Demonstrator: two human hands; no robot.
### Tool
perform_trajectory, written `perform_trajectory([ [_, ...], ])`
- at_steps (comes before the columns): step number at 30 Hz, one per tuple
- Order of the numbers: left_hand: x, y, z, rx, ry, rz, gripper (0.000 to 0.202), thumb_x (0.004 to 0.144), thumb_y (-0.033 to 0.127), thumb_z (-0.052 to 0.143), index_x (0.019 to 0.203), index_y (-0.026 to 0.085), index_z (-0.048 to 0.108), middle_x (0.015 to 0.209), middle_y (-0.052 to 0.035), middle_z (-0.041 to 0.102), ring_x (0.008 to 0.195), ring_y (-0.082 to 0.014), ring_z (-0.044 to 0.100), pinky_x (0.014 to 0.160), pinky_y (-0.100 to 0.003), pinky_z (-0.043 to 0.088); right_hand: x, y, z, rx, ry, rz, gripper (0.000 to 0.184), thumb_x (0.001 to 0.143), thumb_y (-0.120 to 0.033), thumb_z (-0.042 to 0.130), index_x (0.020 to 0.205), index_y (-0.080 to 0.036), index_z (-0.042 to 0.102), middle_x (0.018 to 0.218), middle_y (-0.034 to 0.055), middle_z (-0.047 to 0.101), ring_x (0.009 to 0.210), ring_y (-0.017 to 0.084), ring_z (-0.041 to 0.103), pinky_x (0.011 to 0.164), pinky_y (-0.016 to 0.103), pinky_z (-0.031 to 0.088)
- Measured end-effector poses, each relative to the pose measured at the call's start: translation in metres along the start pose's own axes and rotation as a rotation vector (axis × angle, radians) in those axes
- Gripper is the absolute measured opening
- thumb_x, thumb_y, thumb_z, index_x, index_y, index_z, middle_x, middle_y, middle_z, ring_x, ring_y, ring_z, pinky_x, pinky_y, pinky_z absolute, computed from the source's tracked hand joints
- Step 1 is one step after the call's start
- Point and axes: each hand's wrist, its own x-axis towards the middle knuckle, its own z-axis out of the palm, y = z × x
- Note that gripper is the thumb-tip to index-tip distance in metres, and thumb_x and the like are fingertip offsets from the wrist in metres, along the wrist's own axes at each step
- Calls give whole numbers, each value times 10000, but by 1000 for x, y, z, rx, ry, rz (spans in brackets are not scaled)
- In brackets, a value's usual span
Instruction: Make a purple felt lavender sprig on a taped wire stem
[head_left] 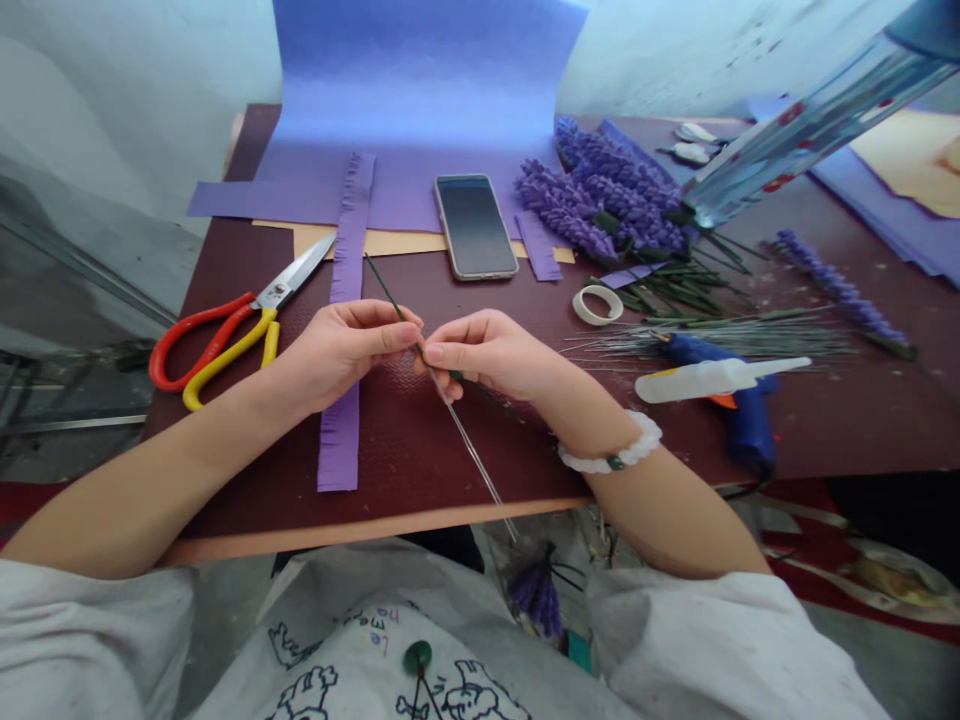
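Between my two hands runs a thin bundle of wires (pixel 476 455), dark green at its upper end and bare silver toward the table's front edge. My left hand (pixel 360 345) pinches the green-covered part between thumb and fingers. Right beside it, my right hand (pixel 480 355) is closed on the same wires, where the green covering ends. A bit of green shows under the right fingers, perhaps tape, mostly hidden. Beneath my left hand lies a fringed purple paper strip (pixel 341 440). To the left rest scissors (pixel 247 320) with red and yellow handles, blades slightly apart.
A phone (pixel 476 225) lies on purple paper (pixel 405 200) at the back. Purple paper flowers (pixel 600 190), a tape roll (pixel 598 305), loose wires (pixel 787 335), a blue glue gun (pixel 750 420) and a white bottle (pixel 697 380) are to the right. A clear tube (pixel 810 130) leans behind.
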Motion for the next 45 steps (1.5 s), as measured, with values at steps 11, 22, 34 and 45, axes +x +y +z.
perform_trajectory([
  [11,-1,7,-2,-67,-46,1,506,625,136,774,1112,196,647,731,18,711,545,-68,585,590,-219,457,0,-2,1,9,-16,5,259,742,-378,727,745,-123,684,575,-23,614,491,67,545,497,194,425],
  [22,1,-6,-1,-2,-48,36,164,615,174,824,662,133,672,616,17,663,584,-77,611,637,-217,465,1,2,0,-22,18,-24,235,776,-359,692,755,-126,682,588,-24,609,486,59,533,496,189,419],
  [34,-1,-1,2,-48,-41,48,132,632,184,808,718,133,721,677,-12,694,599,-105,632,668,-257,504,0,2,-5,-9,-16,-23,241,793,-369,684,796,-128,690,588,-29,593,506,64,538,506,190,409],
  [45,1,-1,1,-101,-76,17,266,602,179,816,849,151,721,767,-15,712,676,-115,656,675,-251,514,0,0,1,-34,17,-52,239,778,-367,687,737,-132,667,556,-32,592,477,59,513,492,195,387],
])
